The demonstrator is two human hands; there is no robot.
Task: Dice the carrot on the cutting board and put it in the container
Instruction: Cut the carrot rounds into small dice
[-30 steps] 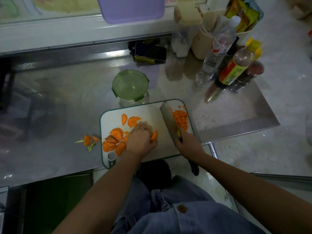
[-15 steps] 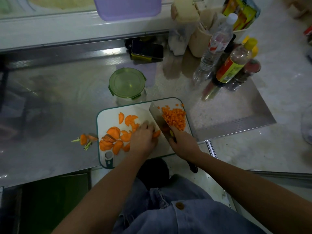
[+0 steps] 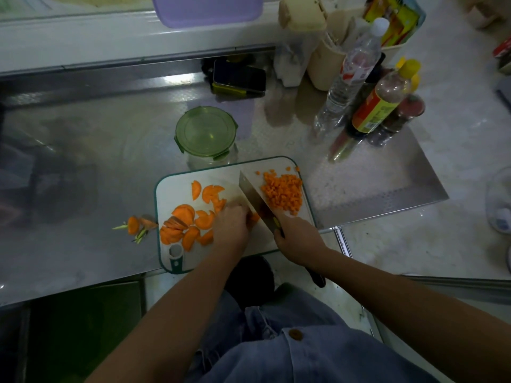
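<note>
Knife (image 3: pixel 255 199) edged left, right hand (image 3: pixel 297 236) gripping

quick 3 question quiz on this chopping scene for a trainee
1. True or false: the diced carrot lies on the right end of the cutting board, across the knife blade from the carrot slices.
2. Which hand grips the knife? A left, B right, C neither.
3. Fill in: the lid of the container is ___ (on/off).
Key: 1 true; 2 B, the right hand; 3 on.
</note>
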